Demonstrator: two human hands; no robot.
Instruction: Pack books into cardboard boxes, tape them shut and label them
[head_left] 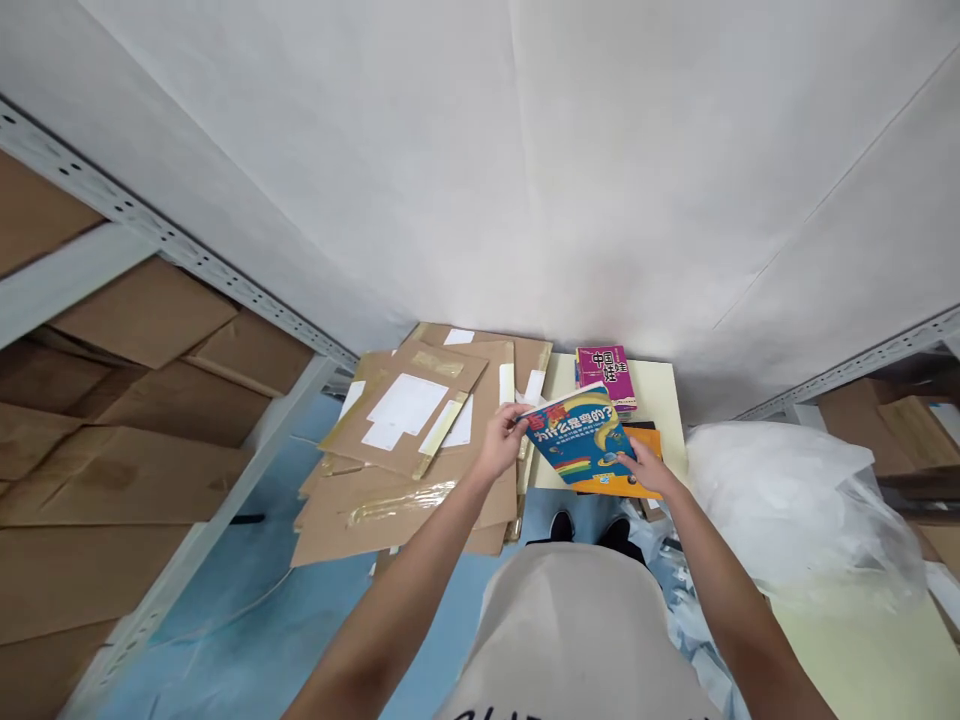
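Head view, clock centred on the book, twelve toward the wall. Thin blue paper-covered book with rainbow print (574, 445) tilted above the near edge of the pale yellow flat tabletop (661, 385). Left hand (501, 442): fingers pinching its ten o'clock corner. Right hand (649, 470): fingers gripping its four o'clock edge. Likely light and bendy, the cover perhaps slick; corners would crease first, so opposite edges, thumbs on top, look the best hold.

An orange flat printed item (649, 438) shows from beneath, three to six o'clock (held or lying, cannot tell). Magenta rectangular book (606, 372) at one o'clock, on the tabletop. Brown flattened cardboard sheets (405, 510) heaped at nine. Cloudy white plastic bag (787, 490) at three to four.

Room: plain white wall (525, 180) at twelve, perforated grey metal shelving (206, 262) with brown cardboard boxes (135, 475) toward nine, blue smooth floor (240, 610) at eight.
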